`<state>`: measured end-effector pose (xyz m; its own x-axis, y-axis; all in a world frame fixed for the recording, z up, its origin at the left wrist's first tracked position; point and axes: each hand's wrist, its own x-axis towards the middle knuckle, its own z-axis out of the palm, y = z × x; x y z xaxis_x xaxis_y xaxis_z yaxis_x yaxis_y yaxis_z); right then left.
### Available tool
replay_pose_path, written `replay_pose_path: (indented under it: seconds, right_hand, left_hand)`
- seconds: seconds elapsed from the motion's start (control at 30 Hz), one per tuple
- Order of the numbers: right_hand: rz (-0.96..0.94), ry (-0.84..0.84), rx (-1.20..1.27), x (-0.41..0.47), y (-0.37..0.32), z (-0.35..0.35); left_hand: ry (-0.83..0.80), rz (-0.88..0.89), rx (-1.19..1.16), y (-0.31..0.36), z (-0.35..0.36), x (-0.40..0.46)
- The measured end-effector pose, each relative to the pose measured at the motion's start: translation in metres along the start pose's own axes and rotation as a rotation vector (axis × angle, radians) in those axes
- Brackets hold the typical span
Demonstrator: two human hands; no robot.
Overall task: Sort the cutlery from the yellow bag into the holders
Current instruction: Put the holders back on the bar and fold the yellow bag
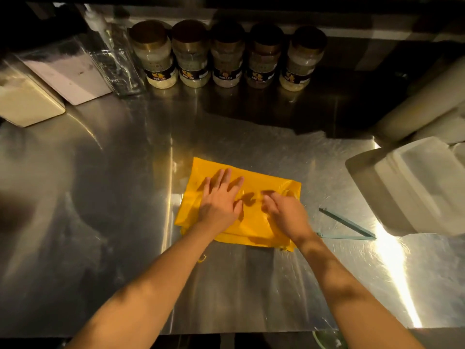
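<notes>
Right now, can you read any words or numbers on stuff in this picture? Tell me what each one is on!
Five jars: each has a dark label with a yellow logo and pale print, too small and blurred to read.
Yellow bag: no writing shows; the left hand lies flat on it and the right hand touches it.
White containers: no print shows.
Nothing else has writing that can be read.

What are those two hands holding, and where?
The left hand lies flat on the yellow bag, holding nothing. The right hand has curled fingers at the bag's upper right; a grip cannot be told.
</notes>
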<state>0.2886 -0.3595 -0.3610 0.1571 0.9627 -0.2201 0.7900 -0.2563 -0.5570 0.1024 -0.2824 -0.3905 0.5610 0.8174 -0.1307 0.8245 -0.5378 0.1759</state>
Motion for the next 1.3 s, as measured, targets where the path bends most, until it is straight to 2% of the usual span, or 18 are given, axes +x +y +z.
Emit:
replay_pose_path:
  seconds: [0.03, 0.1, 0.2, 0.5, 0.67, 0.83, 0.97, 1.1, 1.23, 1.3]
  right_hand:
    - [0.100, 0.041, -0.063, 0.008, -0.005, 0.005]
    - [0.200, 0.142, -0.219, 0.018, -0.011, 0.020]
    - [0.205, 0.254, -0.321, 0.018, -0.012, 0.047]
    - [0.023, 0.122, -0.358, 0.007, 0.025, 0.045]
    - [0.112, 0.083, -0.420, 0.000, 0.036, 0.037]
    - [0.196, -0.005, -0.372, 0.001, 0.016, 0.027]
    - [0.314, 0.146, -0.268, -0.016, -0.006, 0.038]
    - [0.212, 0.071, -0.363, -0.036, 0.017, 0.053]
    - [0.101, 0.038, -0.433, -0.025, 0.031, 0.043]
    - [0.084, 0.037, -0.435, -0.017, 0.030, 0.038]
  left_hand:
    - [-0.048, -0.023, 0.042, 0.001, 0.004, 0.002]
    - [-0.032, -0.045, 0.053, 0.000, 0.010, -0.001]
    - [0.066, -0.033, 0.035, -0.005, 0.017, -0.013]
    - [0.126, -0.036, -0.014, -0.023, 0.017, -0.019]
    - [0.045, -0.096, 0.036, -0.036, 0.014, -0.014]
    - [0.005, -0.224, 0.027, -0.012, -0.006, 0.001]
    - [-0.136, 0.033, 0.061, 0.004, -0.010, 0.019]
    - [-0.146, 0.081, 0.117, -0.003, 0.005, 0.011]
    - [-0.035, -0.019, 0.058, -0.007, 0.011, -0.002]
    - [-0.032, -0.080, 0.058, -0.003, 0.011, -0.005]
